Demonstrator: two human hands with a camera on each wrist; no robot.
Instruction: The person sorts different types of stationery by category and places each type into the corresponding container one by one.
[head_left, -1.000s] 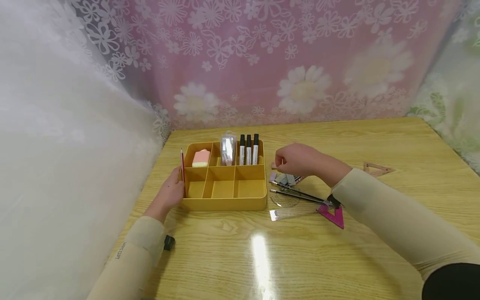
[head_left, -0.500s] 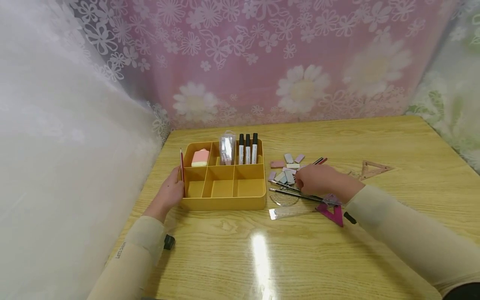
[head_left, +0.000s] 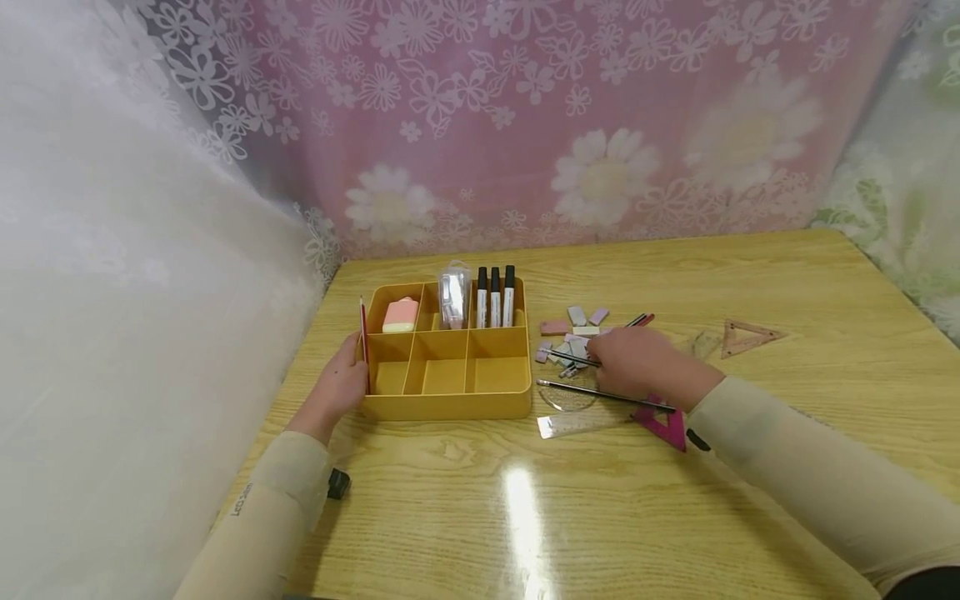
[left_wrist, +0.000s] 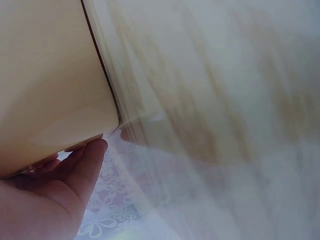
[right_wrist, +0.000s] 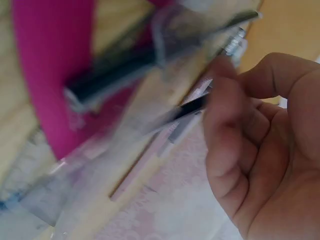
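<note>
My left hand (head_left: 345,383) grips the left wall of a yellow compartment organizer (head_left: 450,407). Beside its thumb, a red pencil (head_left: 364,333) stands upright in the front left compartment. In the left wrist view the fingers (left_wrist: 90,165) lie at the organizer's edge. To the organizer's right, my right hand (head_left: 637,362) pinches a black pencil (head_left: 573,358), its end over small erasers (head_left: 586,331). A second black pencil (head_left: 570,387) lies below, across a clear protractor (head_left: 551,403) and a magenta set square (head_left: 670,433). The right wrist view is blurred.
The back compartments hold a pink-and-cream block (head_left: 401,315), a clear case (head_left: 454,300) and black-capped markers (head_left: 495,304). A clear ruler (head_left: 577,425) lies in front of the pencils. An orange-brown set square (head_left: 750,337) lies farther right. Curtains hang behind and at the left.
My right hand has moved from the erasers beside the organizer rightward and down to the pencils, and now lifts one black pencil. My left hand stays put.
</note>
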